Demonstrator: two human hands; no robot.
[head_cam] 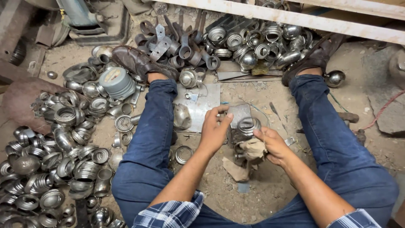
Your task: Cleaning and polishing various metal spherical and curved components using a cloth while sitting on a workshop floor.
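I sit on a dirt floor with my legs in blue jeans spread apart. Between them, my left hand (pixel 215 128) holds a small flat metal plate (pixel 239 113) by its left edge, tilted upright. Below the plate a ribbed metal ring (pixel 247 125) sits on top of a dark metal block. My right hand (pixel 272 145) grips a crumpled tan rag (pixel 253 148) pressed against that block, just under the ring.
Heaps of ribbed metal rings and cups (pixel 63 147) lie to my left. More rings, brackets and metal balls (pixel 244 46) are piled ahead near my shoes. A flat steel sheet (pixel 198 105) lies by my left knee. A pale beam (pixel 295 19) crosses the top.
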